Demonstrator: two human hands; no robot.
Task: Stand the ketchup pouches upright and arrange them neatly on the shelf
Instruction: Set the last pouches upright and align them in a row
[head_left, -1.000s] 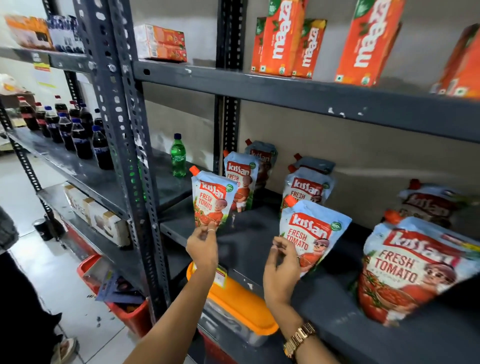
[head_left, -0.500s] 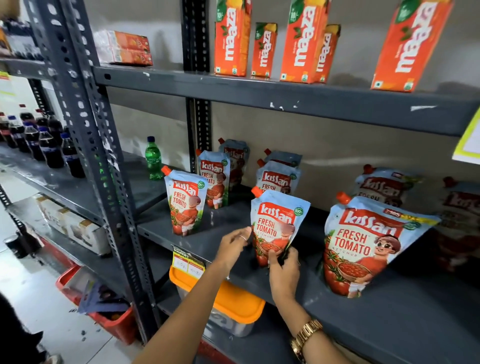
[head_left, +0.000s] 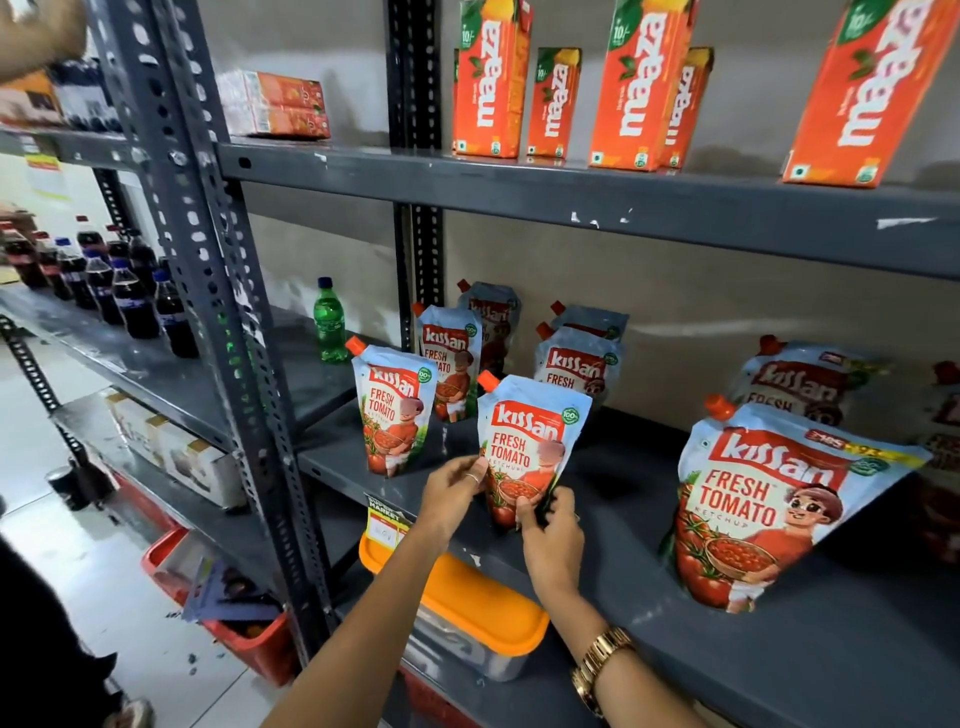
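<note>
Both the left hand (head_left: 451, 486) and right hand (head_left: 546, 525) pinch the blue-and-red plastic ketchup pouch (head_left: 527, 447); its base between their fingertips should sit flat before they release.

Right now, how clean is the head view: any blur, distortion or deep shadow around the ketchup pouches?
Head view: the held blue-and-red ketchup pouch reads sharp between left hand and right hand; wide-angle stretch enlarges and tilts the large ketchup pouch near the right edge; back-row pouches there are dim and smeared.
</note>
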